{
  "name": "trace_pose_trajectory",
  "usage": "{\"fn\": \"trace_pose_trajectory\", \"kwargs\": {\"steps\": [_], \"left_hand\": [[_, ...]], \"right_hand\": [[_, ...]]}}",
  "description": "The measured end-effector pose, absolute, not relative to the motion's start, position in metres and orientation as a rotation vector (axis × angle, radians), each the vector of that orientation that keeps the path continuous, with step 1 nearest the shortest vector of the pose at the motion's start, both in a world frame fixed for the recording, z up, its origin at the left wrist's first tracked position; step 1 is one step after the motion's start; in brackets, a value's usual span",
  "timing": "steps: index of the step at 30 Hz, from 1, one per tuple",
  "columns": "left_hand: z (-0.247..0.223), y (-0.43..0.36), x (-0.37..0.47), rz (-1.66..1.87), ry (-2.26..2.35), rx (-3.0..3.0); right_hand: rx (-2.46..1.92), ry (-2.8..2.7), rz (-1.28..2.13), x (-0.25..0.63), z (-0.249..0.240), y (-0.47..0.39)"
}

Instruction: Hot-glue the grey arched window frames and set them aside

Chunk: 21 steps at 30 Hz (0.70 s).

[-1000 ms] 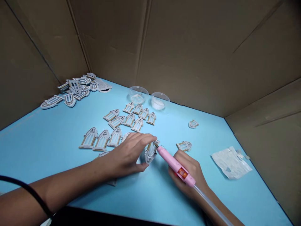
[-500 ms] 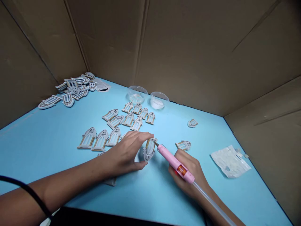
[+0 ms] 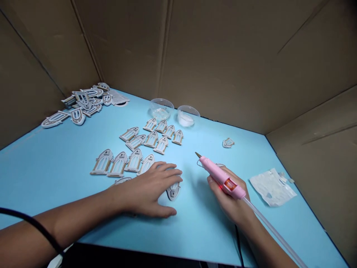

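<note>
A pink hot glue gun (image 3: 220,175) with a clear glue stick trailing out of its back is gripped in my right hand (image 3: 231,197). Its metal nozzle points up and left, away from any piece. My left hand (image 3: 150,188) is spread, palm down, over a small arched window-shaped piece (image 3: 173,191). Fingers cover the upper part of that piece, which lies on the blue tabletop (image 3: 189,230); whether they touch it I cannot tell. Just left of this hand stands a row of similar arched pieces (image 3: 134,160). Another piece is mostly hidden behind my right hand.
Smaller arched pieces (image 3: 152,138) lie mid-table, before two clear plastic cups (image 3: 188,117). A heap of window pieces (image 3: 83,102) fills the far left corner. One small piece (image 3: 228,142) and a white plastic packet (image 3: 272,188) lie right. Cardboard walls (image 3: 217,67) surround the table.
My left hand has let go of the arched piece, now on the table, and its fingers have spread. The glue gun has moved right, its nozzle away from the piece.
</note>
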<state>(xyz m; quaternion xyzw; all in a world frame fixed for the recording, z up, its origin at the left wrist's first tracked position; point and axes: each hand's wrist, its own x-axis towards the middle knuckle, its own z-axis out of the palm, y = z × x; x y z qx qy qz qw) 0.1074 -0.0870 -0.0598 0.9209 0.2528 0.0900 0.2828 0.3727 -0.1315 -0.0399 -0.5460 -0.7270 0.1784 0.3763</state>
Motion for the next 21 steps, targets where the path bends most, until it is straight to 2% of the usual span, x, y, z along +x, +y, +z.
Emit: {"fn": "trace_pose_trajectory", "kwargs": {"steps": [8, 14, 17, 21], "left_hand": [[-0.056, -0.060, 0.096, 0.720, 1.292, 2.362], [-0.045, -0.073, 0.098, 0.069, 0.758, 2.561], [-0.054, -0.086, 0.107, 0.131, 0.687, 2.628], [-0.068, -0.079, 0.106, 0.270, 0.998, 2.708]], "right_hand": [[-1.397, -1.826, 0.431, 0.374, -0.038, -0.132], [-1.433, -1.809, 0.402, 0.376, -0.037, -0.129], [-1.431, -1.791, 0.419, 0.375, -0.037, -0.129], [-1.453, -1.755, 0.446, 0.375, -0.036, -0.130]]}}
